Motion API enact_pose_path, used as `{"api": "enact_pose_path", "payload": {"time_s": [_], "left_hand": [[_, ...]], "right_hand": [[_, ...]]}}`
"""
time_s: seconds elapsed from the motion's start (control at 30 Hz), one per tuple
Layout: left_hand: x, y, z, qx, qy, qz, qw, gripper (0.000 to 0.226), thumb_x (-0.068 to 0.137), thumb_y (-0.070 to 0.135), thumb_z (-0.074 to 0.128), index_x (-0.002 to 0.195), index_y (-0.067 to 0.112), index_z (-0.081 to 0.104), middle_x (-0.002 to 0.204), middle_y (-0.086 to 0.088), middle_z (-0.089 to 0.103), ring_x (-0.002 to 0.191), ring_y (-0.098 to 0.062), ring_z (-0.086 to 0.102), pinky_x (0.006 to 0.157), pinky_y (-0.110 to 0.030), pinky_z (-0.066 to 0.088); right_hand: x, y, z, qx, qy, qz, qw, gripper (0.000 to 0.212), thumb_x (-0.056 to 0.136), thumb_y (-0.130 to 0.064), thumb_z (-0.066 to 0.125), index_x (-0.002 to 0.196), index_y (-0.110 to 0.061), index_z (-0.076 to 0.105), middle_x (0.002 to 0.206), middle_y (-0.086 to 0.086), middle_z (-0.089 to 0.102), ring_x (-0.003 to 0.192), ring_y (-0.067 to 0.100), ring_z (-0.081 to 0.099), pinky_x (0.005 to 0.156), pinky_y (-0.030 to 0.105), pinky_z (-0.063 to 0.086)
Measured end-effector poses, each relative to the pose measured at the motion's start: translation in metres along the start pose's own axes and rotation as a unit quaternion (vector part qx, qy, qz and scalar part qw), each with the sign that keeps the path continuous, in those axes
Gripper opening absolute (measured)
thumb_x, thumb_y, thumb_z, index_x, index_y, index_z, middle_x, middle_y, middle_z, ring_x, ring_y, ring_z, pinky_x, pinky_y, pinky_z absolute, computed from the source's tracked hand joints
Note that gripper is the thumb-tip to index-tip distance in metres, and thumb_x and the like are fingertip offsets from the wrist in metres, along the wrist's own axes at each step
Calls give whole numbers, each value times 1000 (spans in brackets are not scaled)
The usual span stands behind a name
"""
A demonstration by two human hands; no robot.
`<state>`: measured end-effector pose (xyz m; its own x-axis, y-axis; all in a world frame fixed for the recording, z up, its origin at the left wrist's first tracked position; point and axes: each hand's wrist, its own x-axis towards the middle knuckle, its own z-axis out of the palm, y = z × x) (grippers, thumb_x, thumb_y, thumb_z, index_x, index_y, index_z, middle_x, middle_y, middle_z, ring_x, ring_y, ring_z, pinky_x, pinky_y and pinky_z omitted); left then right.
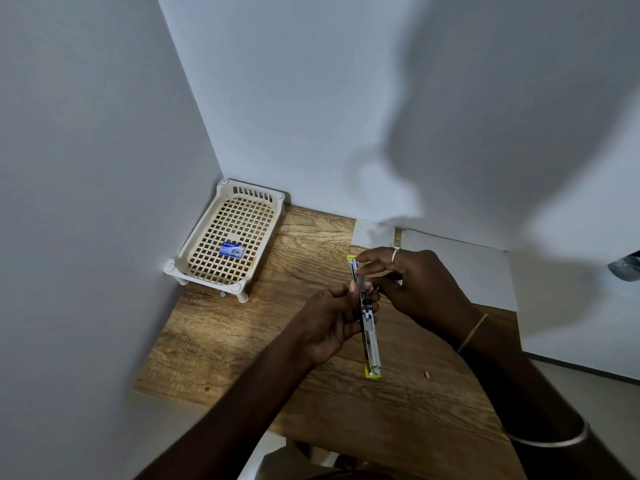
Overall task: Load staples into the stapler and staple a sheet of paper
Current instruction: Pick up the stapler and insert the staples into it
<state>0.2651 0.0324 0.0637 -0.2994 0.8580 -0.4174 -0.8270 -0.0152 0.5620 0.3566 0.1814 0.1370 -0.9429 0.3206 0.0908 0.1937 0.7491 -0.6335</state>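
Two hands at frame centre: left hand [329,320] gripped around one opened stapler [367,320]; right hand [415,285] fingers [367,263] pinched at its upper end. One basket [194,265], upper left, with one staple box [232,250]; one paper sheet [467,268] partly hidden on the worktop [225,341].

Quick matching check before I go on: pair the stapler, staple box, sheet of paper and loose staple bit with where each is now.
1 stapler
2 staple box
3 sheet of paper
4 loose staple bit

a in the white basket
b flat on the desk by the wall
c on the bare desk, near edge
d opened out, held in both hands

Pairs: 1-d, 2-a, 3-b, 4-c
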Motion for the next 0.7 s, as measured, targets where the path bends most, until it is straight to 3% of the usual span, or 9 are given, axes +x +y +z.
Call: {"api": "enact_pose_path", "payload": {"time_s": [0.07,0.2,0.33,0.4,0.57,0.7], "left_hand": [[1,1,0,-6,4,-4,1000,22,97,21,57,102,8,75,97,-10,75,85,-16,73,72,-28,62],[2,2,0,-18,6,-4,1000,24,93,22,60,102,6,76,96,-10,76,83,-16,74,70,-28,62],[3,0,0,-11,5,-5,1000,28,92,24,61,108,4,70,97,-10,75,83,-15,74,69,-28,62],[2,-1,-1,-11,1,-6,1000,25,93,24,61,106,6,72,97,-10,75,83,-15,74,69,-27,61],[1,-1,0,-12,-5,-6,1000,22,92,23,61,101,10,77,96,-9,75,83,-15,73,71,-28,62],[2,-5,0,-18,4,-17,1000,26,91,24,62,105,5,71,93,-9,75,81,-16,74,67,-28,62]], "right_hand": [[0,0,-1,4,1,1,1000,45,86,5,72,122,-21,72,108,-9,78,89,-29,57,84,0,46],[-2,-1,-4,-1,5,-5,1000,46,86,0,75,124,-25,70,103,-12,79,95,-2,71,88,18,57],[-2,-1,-3,-15,-17,-29,999,47,85,3,75,124,-22,71,101,-11,79,91,-3,69,83,13,53],[-2,-1,-3,-24,-24,-34,999,45,85,1,75,123,-22,71,101,-12,79,94,3,72,83,18,54],[-3,6,-2,23,15,3,1000,36,86,-11,79,119,-26,72,96,-13,77,91,-1,71,78,17,57],[-2,8,-1,28,-29,11,999,32,83,-13,81,111,-27,75,95,-15,74,89,-3,69,70,16,57]]}}
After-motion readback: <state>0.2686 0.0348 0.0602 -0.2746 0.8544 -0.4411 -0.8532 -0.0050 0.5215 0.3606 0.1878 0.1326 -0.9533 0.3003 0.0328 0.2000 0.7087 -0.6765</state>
